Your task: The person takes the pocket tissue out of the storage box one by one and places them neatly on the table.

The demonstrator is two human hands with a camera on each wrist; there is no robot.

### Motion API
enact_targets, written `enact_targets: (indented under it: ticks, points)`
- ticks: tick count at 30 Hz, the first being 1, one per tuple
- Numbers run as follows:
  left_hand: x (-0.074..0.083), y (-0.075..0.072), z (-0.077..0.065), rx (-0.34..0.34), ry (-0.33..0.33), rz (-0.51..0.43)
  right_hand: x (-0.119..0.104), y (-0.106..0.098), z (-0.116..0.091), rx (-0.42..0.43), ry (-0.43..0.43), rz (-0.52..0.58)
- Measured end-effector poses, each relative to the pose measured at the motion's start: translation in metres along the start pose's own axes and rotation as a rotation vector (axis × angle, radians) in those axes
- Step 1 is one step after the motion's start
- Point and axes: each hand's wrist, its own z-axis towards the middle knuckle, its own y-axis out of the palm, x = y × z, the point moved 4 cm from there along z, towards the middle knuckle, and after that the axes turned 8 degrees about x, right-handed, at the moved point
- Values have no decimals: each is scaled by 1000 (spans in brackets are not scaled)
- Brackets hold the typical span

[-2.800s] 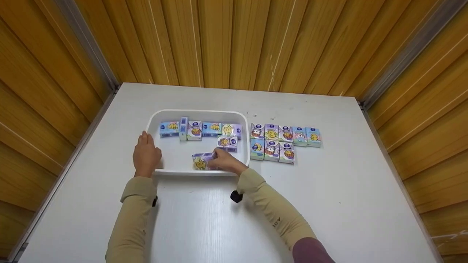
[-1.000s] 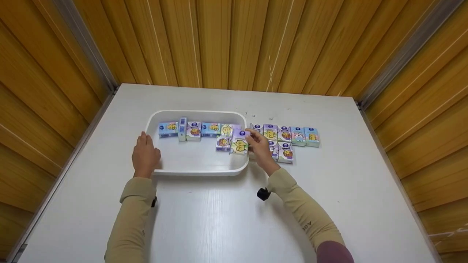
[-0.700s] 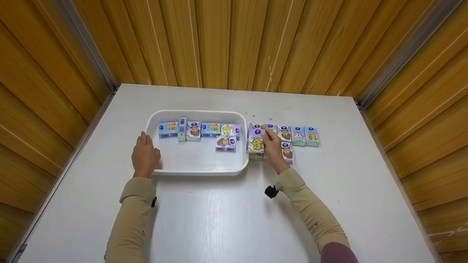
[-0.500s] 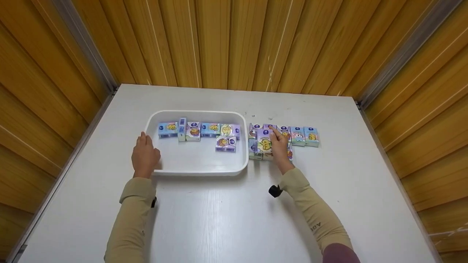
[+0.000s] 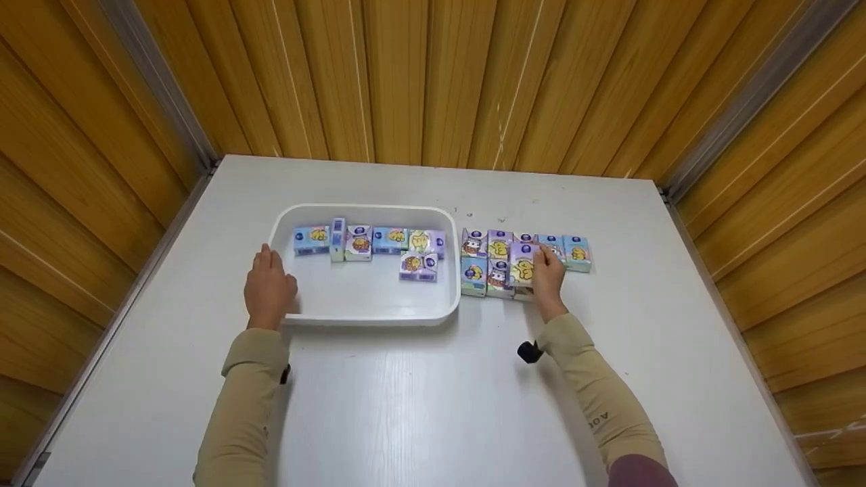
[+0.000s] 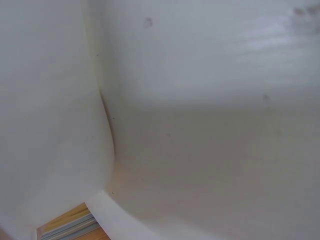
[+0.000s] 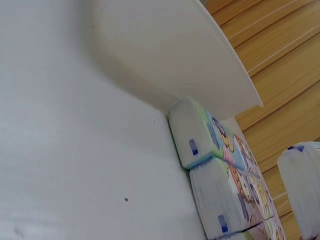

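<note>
In the head view my right hand (image 5: pixel 551 279) pinches a purple and yellow tissue pack (image 5: pixel 523 262) by its right side. It holds the pack over the rows of tissue packs (image 5: pixel 473 276) to the right of the tray, hiding part of them. The end of the held pack (image 7: pixel 301 187) shows at the right edge of the right wrist view. My left hand (image 5: pixel 269 287) rests at the left wall of the white tray (image 5: pixel 369 319), its fingers straight and pointing away from me. The left wrist view shows only the tray's outer wall (image 6: pixel 45 110) and white tabletop.
Inside the tray, several tissue packs line the far wall; one purple-edged pack (image 5: pixel 418 266) lies nearer. Outside, the rows of packs sit against the tray's right wall. Yellow wood-look panels (image 5: pixel 399 81) stand around the white table (image 5: pixel 406 406).
My right hand has lifted the purple and yellow tissue pack from the tray's near side and carried it right, over the rows outside. My left hand has stayed at the tray's left wall.
</note>
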Motion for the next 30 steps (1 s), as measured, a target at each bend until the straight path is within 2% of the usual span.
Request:
enact_targets:
  ticks: [4, 11, 19, 30]
  points:
    - [0, 0, 0, -8, -12, -1, 6, -10, 6, 64, -10, 4]
    - [-1, 1, 1, -1, -2, -1, 16, -25, 18, 160, 30, 93]
    - [-3, 2, 1, -6, 1, -1, 28, -38, 29, 220, 77, 73]
    - [-3, 4, 2, 7, 12, 2, 37, -52, 36, 291, 89, 37]
